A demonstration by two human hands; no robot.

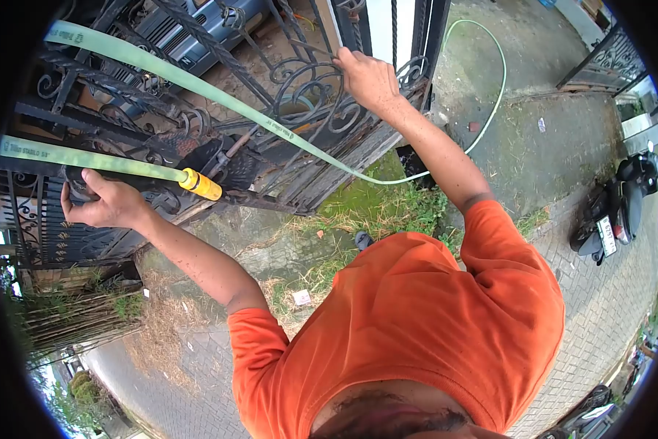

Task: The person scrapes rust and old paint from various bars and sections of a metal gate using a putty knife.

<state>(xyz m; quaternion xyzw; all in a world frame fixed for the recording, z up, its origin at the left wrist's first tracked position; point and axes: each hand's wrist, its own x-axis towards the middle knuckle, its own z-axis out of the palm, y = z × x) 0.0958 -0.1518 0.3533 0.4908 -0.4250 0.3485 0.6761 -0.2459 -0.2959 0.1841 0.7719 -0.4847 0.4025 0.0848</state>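
Note:
A black wrought-iron gate [234, 55] stands in front of me, and both my arms reach out to it. At its upper part my right hand [369, 79] is closed around a dark upright bar. On the left, my left hand [103, 201] is at the gate's dark ironwork, below a green hose end, with thumb and fingers curled on something dark that I cannot make out. The green hose [219, 102] hangs over the gate in a long curve. Its yellow nozzle [201, 184] lies to the right of my left hand, near the latch area.
Behind the gate a blue-grey vehicle [204, 33] is parked. A loop of hose lies on the concrete at the upper right. A motorcycle [613, 208] stands at the right on paving. Grass [351, 212] grows along the gate's base. Dry straw [168, 329] covers ground at lower left.

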